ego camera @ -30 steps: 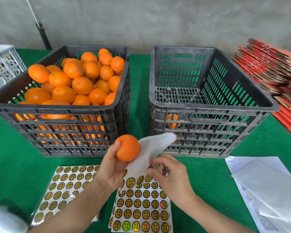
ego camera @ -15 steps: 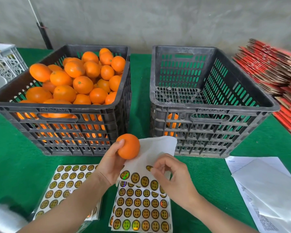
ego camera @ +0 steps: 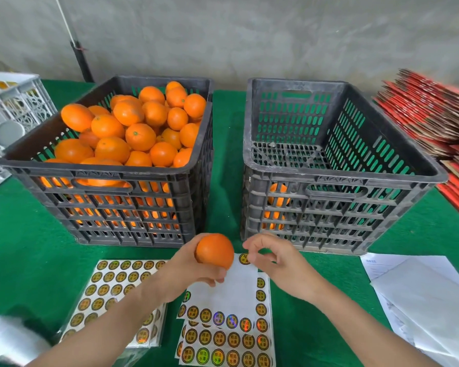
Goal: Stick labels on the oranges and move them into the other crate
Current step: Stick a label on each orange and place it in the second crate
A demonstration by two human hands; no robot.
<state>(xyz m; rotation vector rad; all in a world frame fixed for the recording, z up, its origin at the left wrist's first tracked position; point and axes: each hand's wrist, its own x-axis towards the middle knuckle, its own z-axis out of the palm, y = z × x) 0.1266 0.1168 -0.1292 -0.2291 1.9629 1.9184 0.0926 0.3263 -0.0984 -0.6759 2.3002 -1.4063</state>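
Left hand grips an orange just in front of the full crate. Right hand pinches one round label right beside the fruit (nearly touching it). Under both lies a sheet of labels. The other crate stands close behind, its near wall tall, a few oranges showing through the slats. Papers and red card sit off right.

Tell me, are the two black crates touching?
Apart. The head view shows a strip of green cloth between the full crate and the nearly empty crate.
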